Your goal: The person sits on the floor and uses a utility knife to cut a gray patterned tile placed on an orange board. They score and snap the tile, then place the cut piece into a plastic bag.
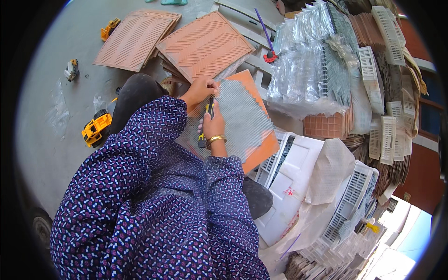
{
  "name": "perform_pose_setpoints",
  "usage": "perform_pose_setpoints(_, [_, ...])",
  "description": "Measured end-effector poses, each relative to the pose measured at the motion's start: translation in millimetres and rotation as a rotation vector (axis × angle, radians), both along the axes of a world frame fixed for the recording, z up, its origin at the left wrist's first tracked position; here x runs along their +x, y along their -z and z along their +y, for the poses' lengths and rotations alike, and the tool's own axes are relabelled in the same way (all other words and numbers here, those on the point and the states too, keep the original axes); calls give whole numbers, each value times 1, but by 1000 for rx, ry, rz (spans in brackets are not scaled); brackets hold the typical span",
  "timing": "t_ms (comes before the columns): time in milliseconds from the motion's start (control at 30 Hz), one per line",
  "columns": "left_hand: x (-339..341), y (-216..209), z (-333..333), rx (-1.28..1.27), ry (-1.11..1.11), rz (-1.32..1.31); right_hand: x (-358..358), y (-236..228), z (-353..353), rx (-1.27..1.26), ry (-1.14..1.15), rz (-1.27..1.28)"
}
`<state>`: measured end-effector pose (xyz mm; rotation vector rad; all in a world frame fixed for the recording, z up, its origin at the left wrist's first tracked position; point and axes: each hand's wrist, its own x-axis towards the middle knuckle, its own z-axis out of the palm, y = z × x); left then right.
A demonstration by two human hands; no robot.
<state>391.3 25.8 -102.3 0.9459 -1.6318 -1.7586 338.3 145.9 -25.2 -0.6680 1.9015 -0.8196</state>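
My right hand (213,123), with gold bangles at the wrist, is closed around a black and yellow utility knife (202,140). The front end of the knife points away from me, toward my left hand (199,92). That hand's fingers are pinched together at the far left edge of a grey mesh-patterned sheet (242,116); what lies between the fingertips is too small to make out. Under the sheet is an orange board (256,158), its corners showing at the far and right sides. Both hands are over the sheet, close to each other.
Stacks of orange ribbed panels (205,46) lie beyond my hands, more panels (137,39) to their left. Yellow toy trucks (98,127) sit on the floor at left. To the right are plastic-wrapped tile stacks (303,65), a white box (291,184) and white crates (350,205).
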Motion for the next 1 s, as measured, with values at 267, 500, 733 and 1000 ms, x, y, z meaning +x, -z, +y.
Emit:
perform_pose_setpoints(267, [2, -5, 0, -44, 28, -25, 4, 2, 16, 32, 3, -143])
perform_pose_setpoints(500, [12, -17, -19, -97, -370, -121, 23, 9, 30, -14, -128, -285])
perform_pose_setpoints(733, [80, 20, 0, -295, -199, -956, 3, 3, 63, -108, 13, -335])
perform_pose_setpoints(1000, [89, -7, 36, -326, -423, -931, -8, 8, 58, -28, -174, 170])
